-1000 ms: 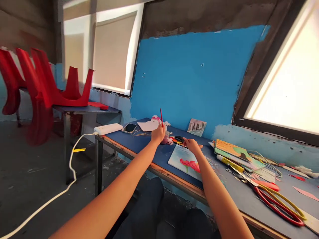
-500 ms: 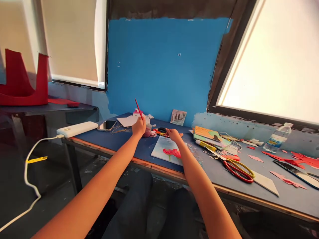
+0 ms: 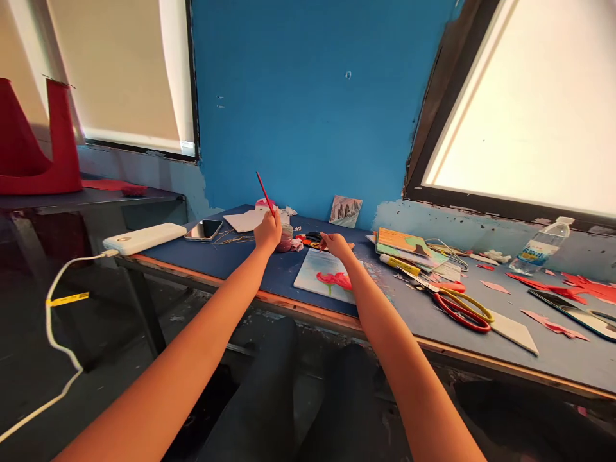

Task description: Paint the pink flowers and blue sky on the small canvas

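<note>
My left hand [image 3: 267, 230] is closed around a slim red paintbrush [image 3: 264, 190], its handle slanting up and to the left. The brush's lower end is hidden behind the hand. Just right of that hand stands a jar with reddish contents [image 3: 285, 239], partly covered. My right hand [image 3: 335, 245] has its fingers pinched together above the far edge of a small canvas [image 3: 315, 266]; what they hold, if anything, cannot be made out. The canvas lies flat, with red flowers painted on pale blue. Behind the right fingers lies a dark, paint-smeared palette [image 3: 315, 237], partly hidden.
Scissors [image 3: 464, 311], a yellow marker [image 3: 400, 264], stacked pictures [image 3: 402, 244] and red paper scraps [image 3: 553, 324] lie to the right, near a water bottle [image 3: 542, 247]. Leftward are a phone [image 3: 204, 230] and a corded power bank [image 3: 144, 238]. A mountain picture [image 3: 345, 211] leans on the wall.
The camera has tilted down slightly, so the scene sits higher in view. Both hands keep nearly the same place and grip; the brush tilts a little more to the left.
</note>
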### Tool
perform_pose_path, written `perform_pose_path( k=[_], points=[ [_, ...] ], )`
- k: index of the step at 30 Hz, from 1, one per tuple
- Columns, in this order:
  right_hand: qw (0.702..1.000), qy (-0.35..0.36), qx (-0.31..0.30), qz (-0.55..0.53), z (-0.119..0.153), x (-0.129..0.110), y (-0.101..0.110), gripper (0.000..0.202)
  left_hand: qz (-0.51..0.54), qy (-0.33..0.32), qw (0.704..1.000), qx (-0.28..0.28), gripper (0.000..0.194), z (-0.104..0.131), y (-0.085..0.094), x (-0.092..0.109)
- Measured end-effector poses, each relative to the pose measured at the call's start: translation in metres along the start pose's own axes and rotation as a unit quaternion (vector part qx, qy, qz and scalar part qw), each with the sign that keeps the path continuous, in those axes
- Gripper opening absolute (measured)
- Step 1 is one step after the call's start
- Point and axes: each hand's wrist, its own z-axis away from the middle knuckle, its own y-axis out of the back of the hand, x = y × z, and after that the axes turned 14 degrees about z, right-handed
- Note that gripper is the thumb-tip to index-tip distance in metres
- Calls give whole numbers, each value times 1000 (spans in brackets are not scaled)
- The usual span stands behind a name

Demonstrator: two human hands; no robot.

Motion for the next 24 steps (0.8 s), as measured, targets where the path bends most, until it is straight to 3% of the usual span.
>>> perform_pose_path(
  k=[13, 24],
  points=[
    [1000, -14, -9, 12, 12, -12, 11, 56, 11, -5, 1000, 9, 55, -1, -1, -2],
    [1000, 6, -21, -23, 1, -5, 0, 54, -6, 1, 1000, 13, 59, -2, -3, -2]
  ],
)
